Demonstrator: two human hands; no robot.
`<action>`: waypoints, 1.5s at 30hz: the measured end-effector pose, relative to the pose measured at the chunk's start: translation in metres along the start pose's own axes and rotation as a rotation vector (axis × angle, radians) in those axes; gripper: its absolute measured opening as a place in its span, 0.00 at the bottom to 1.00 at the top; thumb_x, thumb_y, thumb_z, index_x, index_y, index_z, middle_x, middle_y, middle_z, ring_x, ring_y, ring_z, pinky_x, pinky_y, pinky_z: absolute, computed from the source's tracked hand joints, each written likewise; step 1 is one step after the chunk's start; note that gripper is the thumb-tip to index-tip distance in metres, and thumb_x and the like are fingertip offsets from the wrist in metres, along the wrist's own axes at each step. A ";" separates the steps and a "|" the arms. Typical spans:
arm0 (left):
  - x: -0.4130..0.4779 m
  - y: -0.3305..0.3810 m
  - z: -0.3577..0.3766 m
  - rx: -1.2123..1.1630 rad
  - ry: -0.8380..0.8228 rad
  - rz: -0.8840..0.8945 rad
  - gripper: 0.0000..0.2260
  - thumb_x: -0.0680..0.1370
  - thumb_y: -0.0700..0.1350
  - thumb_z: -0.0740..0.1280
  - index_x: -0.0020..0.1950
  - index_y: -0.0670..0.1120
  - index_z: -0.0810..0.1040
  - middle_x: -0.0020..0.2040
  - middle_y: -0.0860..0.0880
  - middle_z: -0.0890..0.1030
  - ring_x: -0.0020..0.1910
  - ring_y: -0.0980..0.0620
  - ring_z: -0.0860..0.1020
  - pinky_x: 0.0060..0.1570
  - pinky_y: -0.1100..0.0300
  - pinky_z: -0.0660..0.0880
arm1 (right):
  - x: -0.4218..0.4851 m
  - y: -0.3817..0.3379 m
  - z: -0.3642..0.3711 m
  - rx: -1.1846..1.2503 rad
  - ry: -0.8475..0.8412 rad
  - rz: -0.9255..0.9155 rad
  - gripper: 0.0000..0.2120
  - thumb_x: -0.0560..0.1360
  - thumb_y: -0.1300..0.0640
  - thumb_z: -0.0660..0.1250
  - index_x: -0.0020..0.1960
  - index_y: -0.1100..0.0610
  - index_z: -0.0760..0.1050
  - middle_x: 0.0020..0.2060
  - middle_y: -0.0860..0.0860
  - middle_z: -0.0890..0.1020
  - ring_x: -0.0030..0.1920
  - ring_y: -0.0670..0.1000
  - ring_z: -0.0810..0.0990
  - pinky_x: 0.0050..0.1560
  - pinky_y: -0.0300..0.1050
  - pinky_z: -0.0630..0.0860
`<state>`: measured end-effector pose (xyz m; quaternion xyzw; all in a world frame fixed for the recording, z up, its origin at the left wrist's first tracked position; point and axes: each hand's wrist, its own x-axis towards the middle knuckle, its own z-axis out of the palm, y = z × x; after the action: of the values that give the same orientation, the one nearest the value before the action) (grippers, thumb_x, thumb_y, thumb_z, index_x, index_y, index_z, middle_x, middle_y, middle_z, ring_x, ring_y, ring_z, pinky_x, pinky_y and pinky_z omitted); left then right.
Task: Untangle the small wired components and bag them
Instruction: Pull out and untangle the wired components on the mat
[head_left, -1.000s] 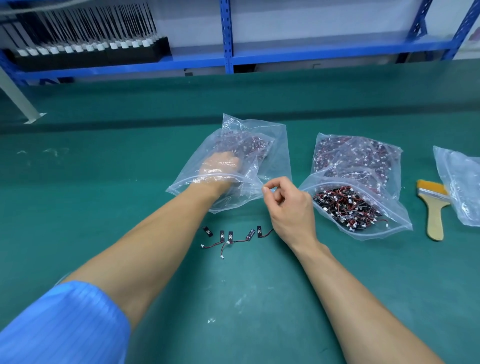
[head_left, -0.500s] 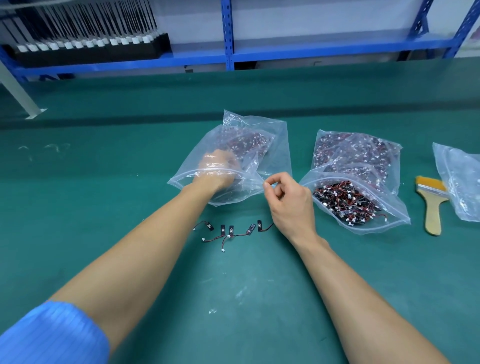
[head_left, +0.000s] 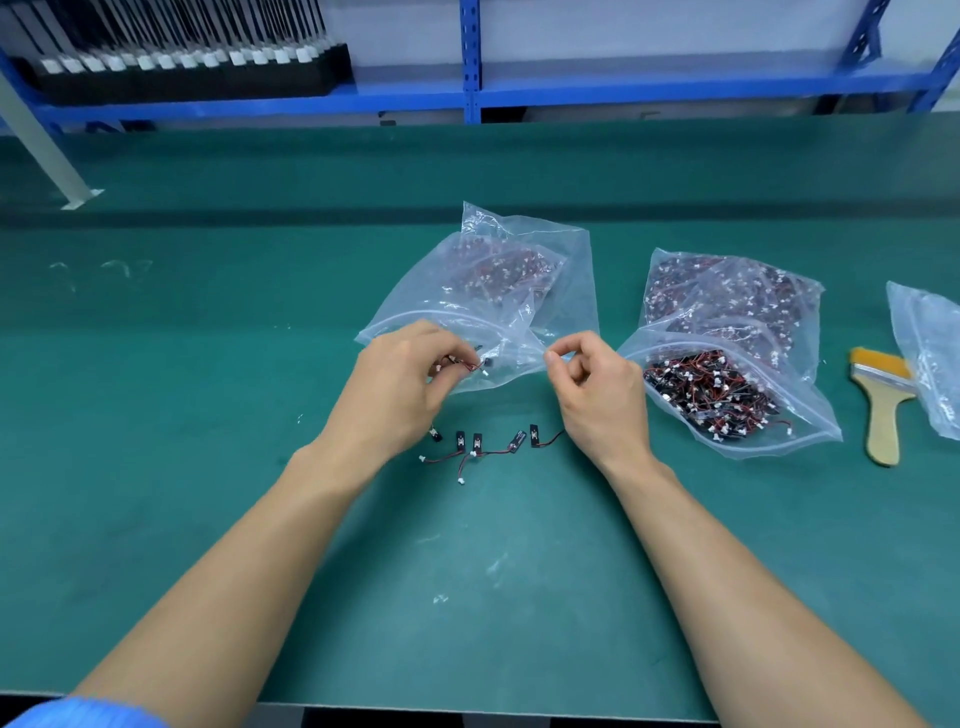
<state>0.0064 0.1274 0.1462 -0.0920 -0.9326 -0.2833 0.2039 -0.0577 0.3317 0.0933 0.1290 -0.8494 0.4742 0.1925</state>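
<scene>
Now | L hand (head_left: 400, 387) pinches comp. (head_left: 470, 365) | R hand (head_left: 597, 397) pinches bag rim (head_left: 522, 340)

Open green mat (head_left: 182, 415) left of the middle bag (head_left: 519, 291); loose components (head_left: 475, 448) just before it; full bag (head_left: 727, 322), brush (head_left: 883, 410) rightward.

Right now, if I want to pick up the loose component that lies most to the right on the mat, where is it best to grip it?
Pinch the black body across its long edges, coming straight down from above. It lies flat on the green mat, and its thin red wire trails right toward the right hand; gripped there, it would probably just bend.
</scene>
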 end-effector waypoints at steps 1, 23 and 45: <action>-0.006 0.003 -0.007 -0.082 0.009 0.018 0.06 0.77 0.38 0.72 0.49 0.48 0.85 0.45 0.53 0.82 0.44 0.53 0.80 0.49 0.56 0.78 | 0.000 0.000 0.000 -0.002 -0.004 0.001 0.07 0.79 0.55 0.69 0.42 0.48 0.76 0.24 0.46 0.70 0.29 0.48 0.70 0.37 0.51 0.74; -0.068 -0.020 -0.051 -0.412 -0.501 -0.094 0.22 0.70 0.37 0.73 0.58 0.60 0.82 0.52 0.58 0.85 0.37 0.56 0.80 0.36 0.61 0.77 | -0.003 0.000 0.001 0.023 -0.073 0.032 0.05 0.71 0.55 0.68 0.43 0.45 0.77 0.26 0.44 0.76 0.28 0.45 0.72 0.36 0.40 0.70; -0.054 -0.038 -0.016 -0.303 -0.635 -0.104 0.07 0.68 0.55 0.79 0.43 0.57 0.87 0.30 0.53 0.78 0.30 0.50 0.73 0.33 0.53 0.69 | -0.033 -0.048 -0.008 -0.077 -0.826 -0.418 0.02 0.69 0.56 0.73 0.40 0.49 0.82 0.22 0.47 0.65 0.26 0.48 0.64 0.33 0.44 0.69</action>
<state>0.0489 0.0841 0.1163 -0.1573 -0.9002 -0.3858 -0.1267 -0.0072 0.3155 0.1185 0.4682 -0.8278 0.3021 -0.0658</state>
